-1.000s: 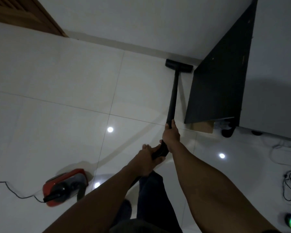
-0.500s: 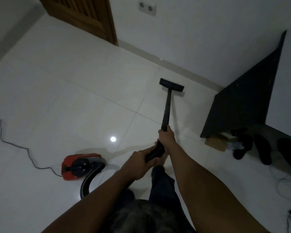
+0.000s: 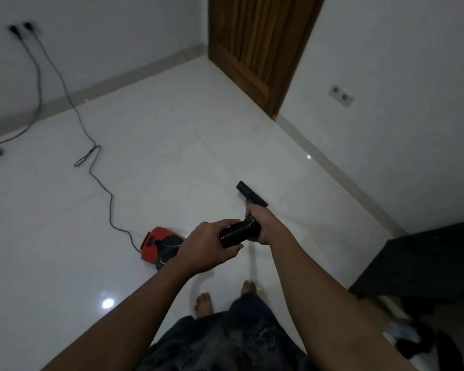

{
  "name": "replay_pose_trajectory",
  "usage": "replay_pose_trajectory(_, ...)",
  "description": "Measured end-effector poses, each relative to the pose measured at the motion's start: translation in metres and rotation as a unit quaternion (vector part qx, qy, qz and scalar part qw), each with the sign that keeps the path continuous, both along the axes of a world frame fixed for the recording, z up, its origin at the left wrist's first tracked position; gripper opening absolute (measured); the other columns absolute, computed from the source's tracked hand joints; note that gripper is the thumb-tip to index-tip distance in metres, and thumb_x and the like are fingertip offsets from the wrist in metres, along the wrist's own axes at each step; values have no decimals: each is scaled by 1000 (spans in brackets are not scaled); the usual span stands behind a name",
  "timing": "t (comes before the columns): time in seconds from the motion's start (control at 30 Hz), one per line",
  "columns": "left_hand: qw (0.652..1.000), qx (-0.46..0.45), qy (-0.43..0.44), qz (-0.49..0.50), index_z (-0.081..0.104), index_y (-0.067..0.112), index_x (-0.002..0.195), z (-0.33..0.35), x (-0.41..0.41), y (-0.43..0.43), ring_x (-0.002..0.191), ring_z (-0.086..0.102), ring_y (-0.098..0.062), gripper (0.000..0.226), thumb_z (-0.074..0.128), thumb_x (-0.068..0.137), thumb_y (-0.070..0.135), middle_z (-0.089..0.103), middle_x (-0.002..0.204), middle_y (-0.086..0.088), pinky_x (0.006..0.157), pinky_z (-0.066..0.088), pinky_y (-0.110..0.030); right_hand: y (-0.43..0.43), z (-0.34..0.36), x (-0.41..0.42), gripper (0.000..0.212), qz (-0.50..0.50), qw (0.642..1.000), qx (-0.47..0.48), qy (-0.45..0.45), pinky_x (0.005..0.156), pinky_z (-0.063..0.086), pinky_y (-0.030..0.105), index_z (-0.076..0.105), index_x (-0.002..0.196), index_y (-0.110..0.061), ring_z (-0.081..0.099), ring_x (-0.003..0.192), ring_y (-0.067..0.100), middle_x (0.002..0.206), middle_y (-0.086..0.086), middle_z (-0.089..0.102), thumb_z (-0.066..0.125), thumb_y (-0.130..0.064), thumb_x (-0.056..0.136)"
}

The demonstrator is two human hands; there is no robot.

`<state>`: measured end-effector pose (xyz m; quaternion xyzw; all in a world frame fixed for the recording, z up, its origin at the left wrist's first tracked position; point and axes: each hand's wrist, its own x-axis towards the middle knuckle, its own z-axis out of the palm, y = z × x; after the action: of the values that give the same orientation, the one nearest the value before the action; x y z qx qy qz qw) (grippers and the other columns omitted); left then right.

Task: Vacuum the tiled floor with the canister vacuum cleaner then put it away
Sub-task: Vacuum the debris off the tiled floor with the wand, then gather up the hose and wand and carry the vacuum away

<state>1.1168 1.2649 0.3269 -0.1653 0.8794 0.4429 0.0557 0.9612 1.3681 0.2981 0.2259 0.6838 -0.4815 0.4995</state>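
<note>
A red and black canister vacuum sits on the white tiled floor, just left of my hands. Its black ribbed hose runs between my hands. My left hand grips the hose end. My right hand holds the wand where it joins the hose. The black floor nozzle rests on the tiles just beyond my right hand; most of the wand is hidden behind that hand.
The vacuum's power cord snakes across the floor to wall plugs at upper left. A wooden door stands in the far corner. A black cabinet is at right with shoes beside it. My bare feet are below.
My view has swung left toward the door and the plugs. The nozzle has come away from the wall and the black cabinet and now sits closer to my hands.
</note>
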Motion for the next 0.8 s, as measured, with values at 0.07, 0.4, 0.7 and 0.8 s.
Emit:
replay_pose_trajectory(0.07,998,-47,19,39,61,36,126,10,10,-20,81,70,-8,51,75,77,40,75,96,10,76,58,-32,-25,10,6,28,33,999,-12,5,65,57,35,56,111,-9,66,83,27,95,13,62,51,-14,84)
replay_pose_trajectory(0.4,950,-154,82,259,66,35,116,44,42,-113,82,68,-15,52,77,67,25,73,92,11,75,55,-33,-128,18,62,44,137,974,-123,133,68,54,37,67,84,-7,65,68,27,78,13,69,34,-32,99)
replay_pose_trajectory(0.7,914,-159,94,360,68,38,108,35,57,-152,80,65,-11,47,79,64,26,72,89,15,73,53,-29,-175,-3,78,28,298,924,-172,169,64,52,35,56,125,-20,67,71,20,83,8,68,58,-32,100)
replay_pose_trajectory(0.8,909,-155,94,375,68,38,108,31,58,-162,80,65,-10,47,78,64,26,72,89,15,73,53,-27,-190,-9,77,31,311,917,-159,191,61,54,31,55,127,-21,68,68,17,84,7,65,58,-36,99)
